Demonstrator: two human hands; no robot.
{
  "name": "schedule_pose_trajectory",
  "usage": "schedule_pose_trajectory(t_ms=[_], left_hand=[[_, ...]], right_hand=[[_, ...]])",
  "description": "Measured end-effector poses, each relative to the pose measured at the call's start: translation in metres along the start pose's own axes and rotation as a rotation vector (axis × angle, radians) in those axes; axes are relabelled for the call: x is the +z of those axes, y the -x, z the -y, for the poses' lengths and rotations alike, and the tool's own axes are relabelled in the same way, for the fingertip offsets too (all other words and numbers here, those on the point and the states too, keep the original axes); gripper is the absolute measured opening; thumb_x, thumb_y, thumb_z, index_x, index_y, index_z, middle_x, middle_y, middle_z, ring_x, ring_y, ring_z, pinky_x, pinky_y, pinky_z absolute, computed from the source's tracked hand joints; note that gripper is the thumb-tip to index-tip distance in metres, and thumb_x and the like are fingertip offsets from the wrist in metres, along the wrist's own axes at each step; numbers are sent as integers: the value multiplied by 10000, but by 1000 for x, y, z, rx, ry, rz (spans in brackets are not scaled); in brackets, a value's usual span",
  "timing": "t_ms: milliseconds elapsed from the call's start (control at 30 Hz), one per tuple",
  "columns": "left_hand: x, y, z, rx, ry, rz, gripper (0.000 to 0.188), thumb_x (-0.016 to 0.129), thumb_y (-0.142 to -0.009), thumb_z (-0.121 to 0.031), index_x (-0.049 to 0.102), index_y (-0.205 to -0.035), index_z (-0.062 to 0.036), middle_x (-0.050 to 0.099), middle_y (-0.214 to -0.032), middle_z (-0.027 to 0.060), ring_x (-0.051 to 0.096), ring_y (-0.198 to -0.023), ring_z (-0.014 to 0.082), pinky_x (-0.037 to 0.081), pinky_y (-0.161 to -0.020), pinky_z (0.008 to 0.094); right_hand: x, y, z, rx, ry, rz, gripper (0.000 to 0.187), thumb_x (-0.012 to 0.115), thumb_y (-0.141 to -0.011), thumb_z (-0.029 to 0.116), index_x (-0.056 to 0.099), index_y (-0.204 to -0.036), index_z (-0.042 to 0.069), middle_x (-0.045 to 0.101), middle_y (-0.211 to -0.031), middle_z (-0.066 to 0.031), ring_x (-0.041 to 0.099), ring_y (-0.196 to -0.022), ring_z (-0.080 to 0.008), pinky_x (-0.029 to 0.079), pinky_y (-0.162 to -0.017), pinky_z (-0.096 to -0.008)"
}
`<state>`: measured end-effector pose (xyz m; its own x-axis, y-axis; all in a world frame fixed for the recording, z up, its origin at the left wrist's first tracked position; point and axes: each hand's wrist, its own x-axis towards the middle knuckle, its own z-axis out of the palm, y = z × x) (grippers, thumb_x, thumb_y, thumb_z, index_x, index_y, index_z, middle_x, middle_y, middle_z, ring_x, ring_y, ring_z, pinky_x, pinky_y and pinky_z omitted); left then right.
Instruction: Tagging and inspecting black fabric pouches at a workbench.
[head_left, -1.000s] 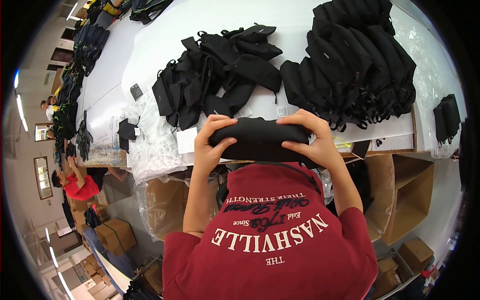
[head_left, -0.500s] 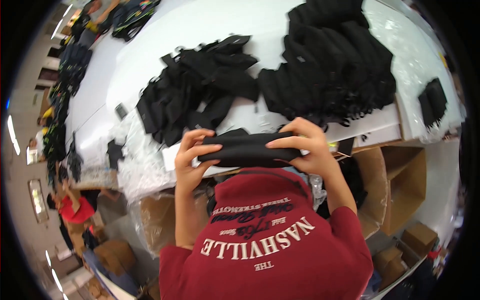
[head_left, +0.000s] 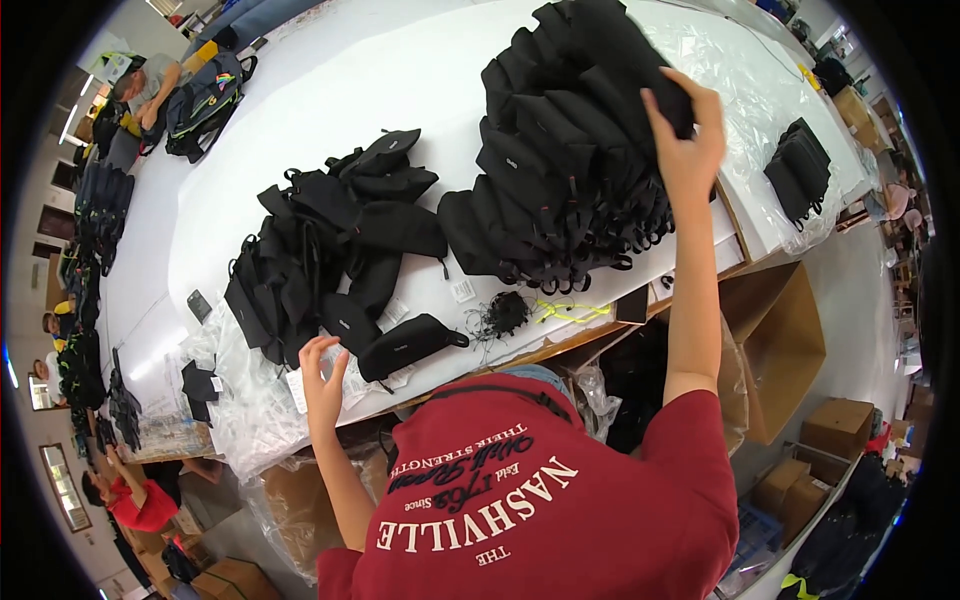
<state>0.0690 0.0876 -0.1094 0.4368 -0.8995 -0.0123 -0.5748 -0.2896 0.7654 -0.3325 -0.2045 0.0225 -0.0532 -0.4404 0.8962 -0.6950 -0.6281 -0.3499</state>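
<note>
My right hand [head_left: 690,140] reaches to the right side of a large stack of black pouches [head_left: 545,140], its thumb and fingers around the end of one black pouch [head_left: 650,75]. My left hand [head_left: 323,385] holds nothing, fingers apart and curved, at the table's front edge. Just beyond it lies a single black zip pouch [head_left: 410,345], beside a looser heap of black pouches [head_left: 330,225]. Small white labels [head_left: 463,291] lie between the heap and the stack.
Clear plastic wrap [head_left: 255,400] covers the front left edge. Black cords [head_left: 503,315] and yellow-green strips [head_left: 570,311] lie near the front. Another small black pile [head_left: 798,170] sits at right. Open cardboard boxes [head_left: 780,350] stand below the edge. A co-worker [head_left: 150,85] handles a backpack at far left.
The pouch held in both hands before me is no longer there. My right hand has moved out to the stack with a pouch; my left has let go and dropped left.
</note>
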Motion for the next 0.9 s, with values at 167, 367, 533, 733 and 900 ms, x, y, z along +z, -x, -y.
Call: schedule_pose_trajectory(t_ms=[167, 367, 533, 733, 900], left_hand=[[23, 1, 54, 10, -161, -32, 509, 698, -809, -275, 499, -1223, -56, 396, -1280, 182, 365, -1215, 349, 289, -1031, 415], [33, 11, 82, 11, -283, -248, 548, 709, -779, -220, 484, -1253, -61, 398, -1298, 188, 360, -1225, 360, 279, -1034, 431], [23, 13, 117, -101, -416, -567, 522, 670, -817, -346, 501, -1221, -62, 426, -1285, 173, 377, -1225, 339, 268, -1029, 471], [13, 25, 180, -319, -677, -396, 915, 684, -718, -595, 392, -1376, -31, 400, -1316, 185, 352, -1228, 391, 312, -998, 511], [-4, 22, 152, -291, -543, -313, 699, 697, -755, -509, 557, -1225, -11, 464, -1264, 183, 428, -1171, 358, 367, -972, 434]], right_hand=[[19, 28, -30, 45, 226, 469, 556, 716, -748, 265, 521, -1268, 245, 556, -1069, -79, 551, -997, -280, 432, -864, -391], [4, 26, -13, -39, 357, 319, 634, 705, -763, 366, 465, -1337, 245, 505, -1172, -93, 494, -1076, -296, 382, -923, -405], [-8, 74, 63, 140, -304, 340, 232, 704, -754, 56, 643, -978, 58, 606, -821, -34, 536, -684, -142, 442, -636, -269], [9, 236, 57, 841, -514, 1330, 165, 669, -798, 212, 675, -876, 67, 616, -670, -48, 549, -588, -134, 438, -564, -277], [45, 270, 95, 666, -277, 1304, 132, 650, -779, 188, 682, -842, 76, 636, -685, -97, 617, -628, -232, 478, -596, -337]])
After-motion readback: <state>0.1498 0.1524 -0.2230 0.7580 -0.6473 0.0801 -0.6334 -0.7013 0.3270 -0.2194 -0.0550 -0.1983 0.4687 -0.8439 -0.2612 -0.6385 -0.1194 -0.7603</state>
